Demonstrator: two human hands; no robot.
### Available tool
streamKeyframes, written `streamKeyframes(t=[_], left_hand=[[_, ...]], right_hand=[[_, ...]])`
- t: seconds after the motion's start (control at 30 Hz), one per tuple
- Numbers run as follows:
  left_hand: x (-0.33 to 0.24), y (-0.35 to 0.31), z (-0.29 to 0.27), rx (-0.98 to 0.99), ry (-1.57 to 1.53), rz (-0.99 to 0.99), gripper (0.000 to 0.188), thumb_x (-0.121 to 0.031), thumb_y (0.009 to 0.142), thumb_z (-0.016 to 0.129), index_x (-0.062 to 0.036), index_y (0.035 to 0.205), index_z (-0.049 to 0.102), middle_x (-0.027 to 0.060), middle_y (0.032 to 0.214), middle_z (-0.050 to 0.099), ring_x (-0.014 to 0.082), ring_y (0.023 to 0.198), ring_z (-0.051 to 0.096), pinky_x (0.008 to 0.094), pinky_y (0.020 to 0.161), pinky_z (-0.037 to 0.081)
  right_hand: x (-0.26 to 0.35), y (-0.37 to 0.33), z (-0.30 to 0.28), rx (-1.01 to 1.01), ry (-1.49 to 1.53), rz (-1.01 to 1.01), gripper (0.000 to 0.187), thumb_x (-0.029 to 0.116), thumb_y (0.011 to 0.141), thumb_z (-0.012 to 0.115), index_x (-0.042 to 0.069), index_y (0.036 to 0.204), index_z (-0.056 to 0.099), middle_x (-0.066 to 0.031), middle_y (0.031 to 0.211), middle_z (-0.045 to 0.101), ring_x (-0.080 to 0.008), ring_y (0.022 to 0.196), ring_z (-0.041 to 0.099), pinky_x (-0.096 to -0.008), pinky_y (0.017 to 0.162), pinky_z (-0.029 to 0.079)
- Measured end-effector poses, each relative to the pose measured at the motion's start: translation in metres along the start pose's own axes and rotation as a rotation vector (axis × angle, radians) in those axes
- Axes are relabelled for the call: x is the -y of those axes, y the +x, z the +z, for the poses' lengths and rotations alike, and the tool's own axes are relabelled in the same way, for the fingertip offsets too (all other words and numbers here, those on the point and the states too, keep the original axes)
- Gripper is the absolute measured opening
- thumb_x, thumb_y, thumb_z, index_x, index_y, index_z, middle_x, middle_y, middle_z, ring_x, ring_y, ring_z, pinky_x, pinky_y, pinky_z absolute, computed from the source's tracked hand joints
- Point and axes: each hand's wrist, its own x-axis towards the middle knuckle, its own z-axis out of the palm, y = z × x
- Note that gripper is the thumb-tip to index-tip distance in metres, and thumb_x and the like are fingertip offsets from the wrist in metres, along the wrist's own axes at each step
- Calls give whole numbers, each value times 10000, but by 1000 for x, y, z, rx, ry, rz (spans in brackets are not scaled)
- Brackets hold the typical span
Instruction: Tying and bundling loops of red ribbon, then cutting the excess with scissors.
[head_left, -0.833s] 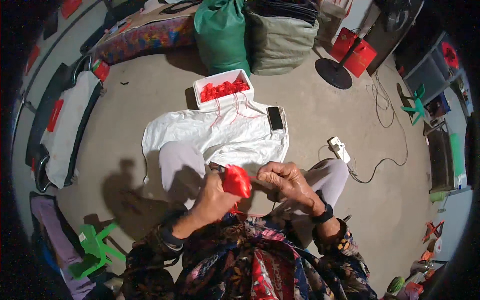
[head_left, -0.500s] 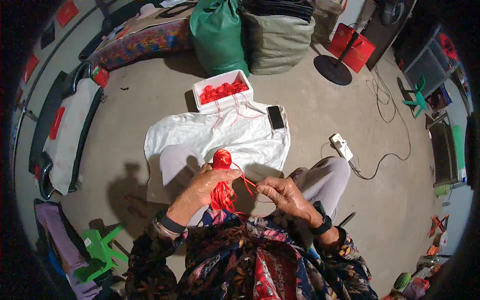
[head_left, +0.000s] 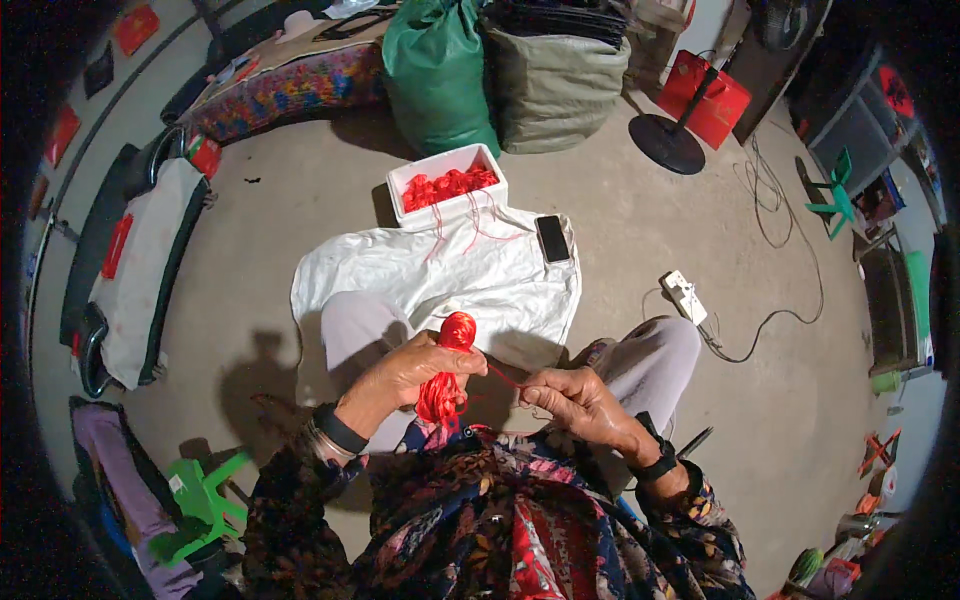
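Observation:
My left hand (head_left: pixel 405 372) is closed around a red cord tassel (head_left: pixel 458 331), with its rounded, shiny head standing above the thumb. The tassel's loose loops hang below the fist toward my lap. From beside the head a thin red cord (head_left: pixel 503 377) runs straight across to my right hand (head_left: pixel 580 405). There the thumb and fingers pinch it, and a short tail curls below the fingertips. Beyond my knees, a white foam box (head_left: pixel 402 212) holds a pile of red cord pieces (head_left: pixel 447 186), some with strands trailing over its front side.
A white cloth (head_left: pixel 350 265) lies before me, with a black phone (head_left: pixel 552 239) on its right edge. To the right are a white power strip (head_left: pixel 684 297) and its cable. Green and beige sacks (head_left: pixel 440 80) stand behind the box. A green stool (head_left: pixel 205 500) is at left.
The slack loop of red cord between my hands has been drawn into a straight line. My left hand and the tassel have shifted slightly right, and my right hand has moved slightly right and down.

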Motion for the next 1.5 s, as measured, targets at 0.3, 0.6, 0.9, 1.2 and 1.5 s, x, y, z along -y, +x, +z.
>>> streamKeyframes(t=[0.3, 0.6, 0.9, 1.2, 1.5], left_hand=[[4, 18, 4, -116, 331, 151, 164, -49, 728, 707, 20, 870, 664, 103, 788, 669, 168, 582, 611, 316, 537, 488], [28, -3, 54, -86, 1633, 582, 100, -47, 734, 555, 32, 725, 616, 234, 671, 609, 421, 672, 613, 473, 643, 467], [1, -38, 54, -368, 1196, 789, 188, -70, 763, 636, -2, 928, 577, 186, 756, 613, 340, 684, 619, 383, 628, 481], [-12, -16, 1, -289, 564, 360, 35, 22, 755, 578, 19, 754, 613, 75, 712, 664, 155, 652, 633, 279, 608, 497], [-12, 0, 17, -326, 495, 320, 175, 21, 710, 596, -19, 879, 615, -19, 713, 568, 97, 615, 536, 287, 555, 448]], right_hand=[[23, 7, 7, 121, -296, -237, 180, 159, 935, 544, -13, 977, 579, -150, 753, 612, -240, 647, 606, -344, 587, 461], [39, 47, -19, 150, -633, -299, 183, 147, 906, 582, -9, 975, 646, -138, 825, 661, -235, 695, 627, -322, 643, 490], [-28, 66, -1, 138, 380, 210, 267, 245, 962, 546, 8, 979, 666, 13, 894, 658, -73, 832, 571, -233, 780, 462], [-12, 36, 9, 188, 101, 174, 266, 257, 977, 516, 18, 978, 635, 13, 851, 626, -73, 865, 520, -239, 809, 432], [2, 14, 18, 190, -147, -71, 248, 214, 956, 540, -20, 920, 613, -84, 798, 614, -140, 725, 555, -302, 657, 447]])
